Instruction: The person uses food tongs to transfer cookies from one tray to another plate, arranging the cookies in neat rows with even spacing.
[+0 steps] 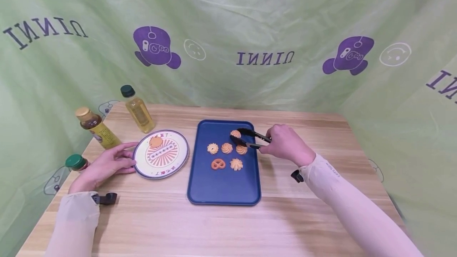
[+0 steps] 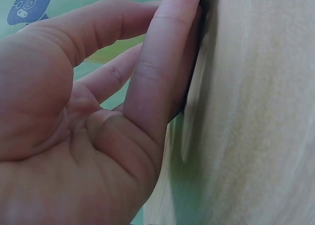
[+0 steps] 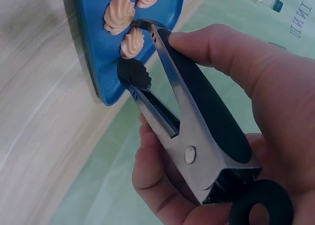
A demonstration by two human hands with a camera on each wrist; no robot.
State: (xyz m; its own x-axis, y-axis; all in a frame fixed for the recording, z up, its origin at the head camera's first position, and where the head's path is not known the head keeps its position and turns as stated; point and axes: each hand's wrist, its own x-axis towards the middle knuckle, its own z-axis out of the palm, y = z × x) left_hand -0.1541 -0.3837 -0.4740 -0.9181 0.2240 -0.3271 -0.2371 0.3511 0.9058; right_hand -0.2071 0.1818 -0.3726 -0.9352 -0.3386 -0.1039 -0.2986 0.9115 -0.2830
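My left hand [image 1: 107, 165] holds the left rim of a round white plate [image 1: 143, 165] with a blue edge and red printed rays. One flat round cookie [image 1: 155, 142] lies on that plate. With my right hand [image 1: 287, 144] I grip black-and-metal tongs [image 3: 197, 131] over the far right part of a blue tray [image 1: 221, 189]. The black tong tips stand on either side of a swirled cookie [image 3: 132, 44], which rests on the tray. Nearby on the tray are more swirled cookies [image 1: 226, 148], a pretzel-shaped cookie [image 1: 218, 164] and a star-shaped cookie [image 1: 236, 164].
Left of and behind the plate stand a bottle of yellow oil [image 1: 140, 112] with a dark green cap, and a labelled bottle [image 1: 101, 132] with a tan cap. A green-capped jar [image 1: 75, 162] is beside my left hand. A green printed curtain [image 1: 221, 86] surrounds the wooden table.
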